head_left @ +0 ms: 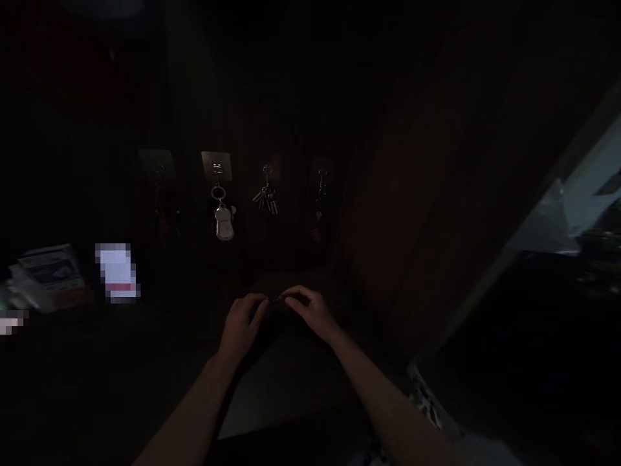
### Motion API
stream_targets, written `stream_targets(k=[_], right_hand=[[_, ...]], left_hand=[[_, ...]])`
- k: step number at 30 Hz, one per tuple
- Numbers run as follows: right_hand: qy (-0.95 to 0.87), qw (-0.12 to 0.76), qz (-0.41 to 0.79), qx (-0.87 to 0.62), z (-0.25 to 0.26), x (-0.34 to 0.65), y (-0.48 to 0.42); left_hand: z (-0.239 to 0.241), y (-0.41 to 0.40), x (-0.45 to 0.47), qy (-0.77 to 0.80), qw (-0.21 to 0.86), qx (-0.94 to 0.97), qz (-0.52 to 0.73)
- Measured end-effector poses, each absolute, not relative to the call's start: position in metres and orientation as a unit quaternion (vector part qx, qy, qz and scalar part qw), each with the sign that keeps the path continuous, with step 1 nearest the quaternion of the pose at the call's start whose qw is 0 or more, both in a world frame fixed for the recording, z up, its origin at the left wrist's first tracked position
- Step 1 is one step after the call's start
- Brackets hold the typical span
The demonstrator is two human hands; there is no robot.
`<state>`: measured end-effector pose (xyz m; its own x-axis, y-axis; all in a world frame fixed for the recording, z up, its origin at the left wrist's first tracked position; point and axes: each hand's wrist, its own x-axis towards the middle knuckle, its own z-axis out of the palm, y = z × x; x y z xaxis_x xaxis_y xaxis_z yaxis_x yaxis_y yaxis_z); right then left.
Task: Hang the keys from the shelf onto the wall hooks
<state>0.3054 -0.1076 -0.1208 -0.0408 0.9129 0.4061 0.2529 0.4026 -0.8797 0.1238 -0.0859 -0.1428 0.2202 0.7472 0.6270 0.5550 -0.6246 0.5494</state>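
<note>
My left hand (pixel 240 323) is closed in a pinch, thumb against forefinger, at one end of a small dark piece with a faint metallic glint (pixel 275 299). Opposite it, the fingertips of my right hand (pixel 314 313) meet the other end, with thumb and forefinger curved toward each other. The piece is too small and dark to name. Both hands are low over a dark surface (pixel 272 408). Beyond them a silver-coloured key fob (pixel 224 222) hangs by its ring, and a bunch of keys (pixel 268 200) hangs beside it.
Wall hooks (pixel 218 168) stand in a row, with more dim keys (pixel 317 217) at the right end. On the left lie a box (pixel 53 272) and a bright blurred-out rectangle (pixel 118 273). A brown panel (pixel 412 194) rises at right, with a pale plastic bag (pixel 548 223) beyond.
</note>
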Motion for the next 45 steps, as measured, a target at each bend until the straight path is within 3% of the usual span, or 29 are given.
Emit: stream_targets(k=[7, 17, 29, 45], right_hand=[[-0.697, 0.475, 0.253, -0.475, -0.132, 0.296, -0.105], [-0.664, 0.483, 0.313, -0.477, -0.134, 0.289, -0.103], [-0.451, 0.637, 0.436, -0.448, -0.121, 0.310, -0.096], [-0.398, 0.748, 0.313, -0.428, -0.046, 0.352, -0.054]], left_hand=[[-0.147, -0.082, 0.125, 0.426, 0.139, 0.772, 0.451], [-0.144, -0.083, 0.125, 0.432, 0.170, 0.770, 0.438], [-0.140, -0.082, 0.120, 0.479, 0.185, 0.730, 0.451], [-0.144, -0.078, 0.118, 0.488, 0.217, 0.734, 0.420]])
